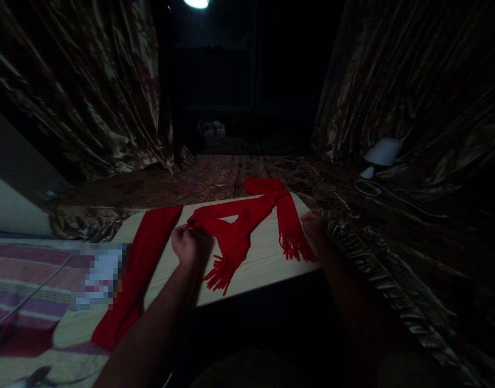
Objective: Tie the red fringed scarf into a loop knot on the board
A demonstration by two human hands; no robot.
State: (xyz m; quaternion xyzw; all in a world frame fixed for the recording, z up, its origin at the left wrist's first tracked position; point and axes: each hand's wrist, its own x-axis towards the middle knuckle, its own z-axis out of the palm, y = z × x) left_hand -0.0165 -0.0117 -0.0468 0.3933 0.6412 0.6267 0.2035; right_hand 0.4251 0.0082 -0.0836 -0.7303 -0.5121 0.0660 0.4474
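Observation:
A red fringed scarf (247, 215) lies spread across a pale wooden tabletop (263, 258), its two tasselled ends pointing toward me. My left hand (185, 243) is closed, pinching a fold of the scarf near its middle. My right hand (313, 224) is closed on the scarf's right strip beside the fringe, at the table's right edge. Another long red strip (140, 269) runs down the left part of the table toward its near edge.
Shiny patterned curtains (89, 97) hang left and right, with a dark gap between. A white lamp (380, 153) and its cable sit at the right. A striped cloth (25, 280) lies at the left. The room is dim.

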